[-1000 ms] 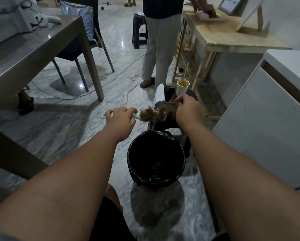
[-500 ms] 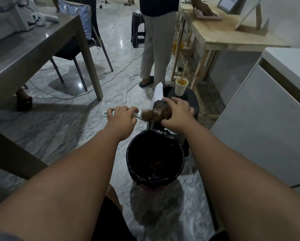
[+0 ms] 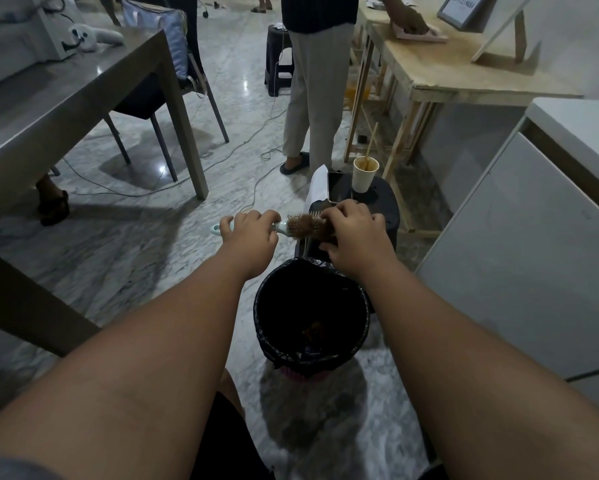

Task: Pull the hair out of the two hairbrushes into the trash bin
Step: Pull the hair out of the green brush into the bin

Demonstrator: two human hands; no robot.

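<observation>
Reaching back onto the bristles, the right hand (image 3: 355, 233) has returned from its position a second ago off the far end of the round hairbrush (image 3: 303, 226) and now closes its fingers over the brown hair there. The left hand (image 3: 253, 233) stays clenched on the pale handle, holding the brush level at 12 o'clock from the black-lined trash bin (image 3: 274, 327), just beyond its rim. Judging by this, another tuft is about to be pulled; plenty remains.

Two hands, left (image 3: 248, 233) and right (image 3: 355, 233), one hairbrush (image 3: 303, 225), one trash bin (image 3: 312, 356), one cup (image 3: 364, 174)
</observation>
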